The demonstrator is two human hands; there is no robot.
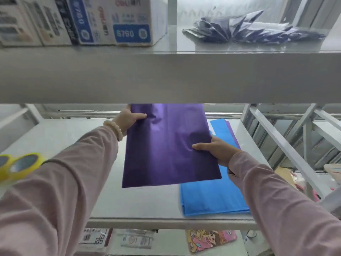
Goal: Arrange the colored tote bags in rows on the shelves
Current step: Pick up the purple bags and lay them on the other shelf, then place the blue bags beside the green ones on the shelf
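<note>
just then the purple tote bag was held flat over the middle shelf, long axis running away from the person, overlapping the left edge of the blue bags. the left grip pinched its far left edge and the right grip its nearer right edge, thumbs on top, the left arm reaching deeper.

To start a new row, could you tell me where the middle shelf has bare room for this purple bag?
The widest bare patch of the shelf lies between the yellow sunglasses at the left and the purple bag, held in the left hand and right hand. The right side is crowded: the blue bags lie there, beside the frame.
</note>
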